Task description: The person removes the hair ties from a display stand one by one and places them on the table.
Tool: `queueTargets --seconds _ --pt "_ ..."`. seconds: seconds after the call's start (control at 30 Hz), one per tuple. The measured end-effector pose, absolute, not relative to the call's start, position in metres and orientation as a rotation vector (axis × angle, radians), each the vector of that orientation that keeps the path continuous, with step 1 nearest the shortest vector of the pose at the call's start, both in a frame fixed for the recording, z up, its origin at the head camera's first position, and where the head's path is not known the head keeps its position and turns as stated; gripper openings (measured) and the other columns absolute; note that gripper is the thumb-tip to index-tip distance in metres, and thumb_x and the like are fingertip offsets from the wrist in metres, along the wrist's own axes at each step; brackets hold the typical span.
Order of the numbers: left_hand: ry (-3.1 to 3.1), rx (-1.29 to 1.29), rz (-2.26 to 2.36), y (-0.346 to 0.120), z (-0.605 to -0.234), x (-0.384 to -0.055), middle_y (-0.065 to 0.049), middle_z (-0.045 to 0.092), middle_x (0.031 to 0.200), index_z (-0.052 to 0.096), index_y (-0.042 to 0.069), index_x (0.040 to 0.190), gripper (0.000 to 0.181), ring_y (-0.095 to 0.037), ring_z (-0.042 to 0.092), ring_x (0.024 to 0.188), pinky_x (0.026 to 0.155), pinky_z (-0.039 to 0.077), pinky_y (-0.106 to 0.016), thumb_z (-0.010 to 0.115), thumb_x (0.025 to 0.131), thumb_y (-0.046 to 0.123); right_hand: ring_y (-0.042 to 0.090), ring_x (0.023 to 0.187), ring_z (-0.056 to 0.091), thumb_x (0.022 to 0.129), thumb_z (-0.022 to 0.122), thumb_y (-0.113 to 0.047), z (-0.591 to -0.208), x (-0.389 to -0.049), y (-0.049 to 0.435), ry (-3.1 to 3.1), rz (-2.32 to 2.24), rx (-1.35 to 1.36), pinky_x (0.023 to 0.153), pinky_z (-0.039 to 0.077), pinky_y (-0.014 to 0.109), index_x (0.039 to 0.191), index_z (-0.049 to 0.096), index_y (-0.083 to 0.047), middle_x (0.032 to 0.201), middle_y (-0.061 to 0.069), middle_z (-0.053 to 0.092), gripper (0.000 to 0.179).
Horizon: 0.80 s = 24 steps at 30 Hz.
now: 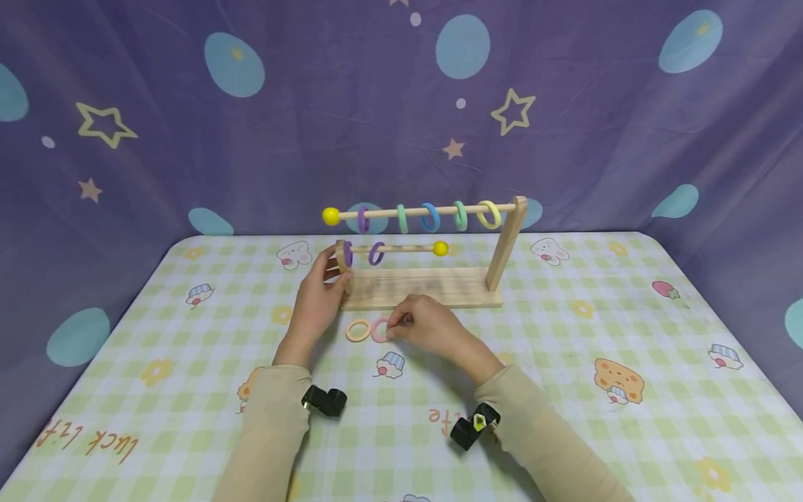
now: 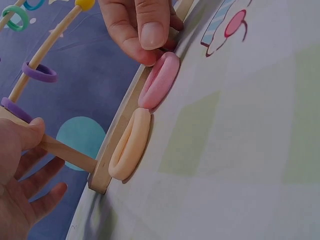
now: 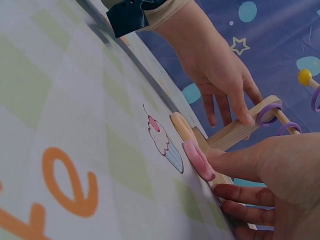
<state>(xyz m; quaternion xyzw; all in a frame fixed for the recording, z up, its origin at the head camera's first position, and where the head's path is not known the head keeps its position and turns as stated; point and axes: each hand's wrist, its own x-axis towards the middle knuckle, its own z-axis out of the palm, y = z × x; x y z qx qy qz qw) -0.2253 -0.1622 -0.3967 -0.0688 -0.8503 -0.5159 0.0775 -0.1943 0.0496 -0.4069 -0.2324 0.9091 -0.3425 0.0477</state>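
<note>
My left hand holds the short left post of a wooden stand, thumb in front and fingers behind. The thumb and index finger of my right hand pinch the right edge of a pink ring, which lies on the tablecloth before the base. Beside it, on the left, lies a peach ring. Two purple rings hang on the lower rod, one of them close against the post by my left hand.
Above, the long upper rod carries purple, green, blue and yellow rings. Yellow balls cap the rods' free ends. A tall post rises at the right. Behind the table hangs a purple curtain.
</note>
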Motion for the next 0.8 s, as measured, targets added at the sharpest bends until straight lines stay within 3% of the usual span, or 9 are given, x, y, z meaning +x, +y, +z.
queueTargets --seconds 0.33,0.8 --pt "-2.563 -0.202 -1.540 -0.1619 -0.3978 -0.2260 -0.021 0.051 0.140 0.035 0.007 0.152 0.054 -0.034 0.052 0.125 0.102 0.047 -0.044 0.056 0.102 0.013 0.013 0.087 0.063 0.089 0.076 -0.017 -0.4058 -0.1936 0.0510 2.750 -1.116 -0.677 0.083 0.051 0.030 0.096 0.074 -0.013 0.091 -0.005 0.069 0.008" --pt "-2.533 -0.197 -1.529 -0.1609 -0.3999 -0.2273 -0.022 0.052 0.138 0.036 0.005 0.151 0.054 -0.035 0.053 0.124 0.101 0.046 -0.044 0.057 0.101 0.011 0.012 0.083 0.062 0.091 0.072 -0.013 -0.4022 -0.1943 0.0502 2.759 -1.330 -0.596 0.075 0.052 0.029 0.103 0.073 -0.010 0.091 -0.003 0.070 0.013"
